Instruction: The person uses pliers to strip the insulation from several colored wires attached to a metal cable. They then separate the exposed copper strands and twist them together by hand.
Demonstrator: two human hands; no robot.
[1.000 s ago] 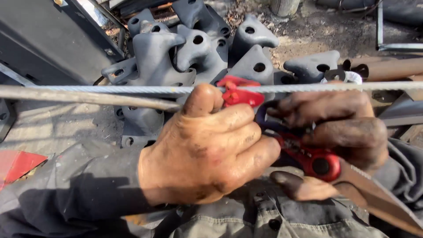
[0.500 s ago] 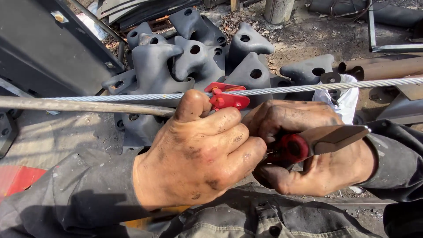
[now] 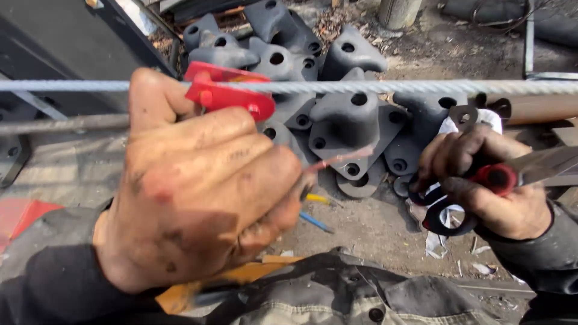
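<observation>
Left hand grips red clip, seemingly lengthwise along horizontal cable.

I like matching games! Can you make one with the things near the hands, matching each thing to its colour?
Things:
1. clip on the cable, by the left hand
2. steel cable
3. scissor handles in the right hand
4. cast metal parts

Colours:
A. dark grey
B. red
C. black
D. silvery white

Pairs: 1-B, 2-D, 3-C, 4-A
</observation>
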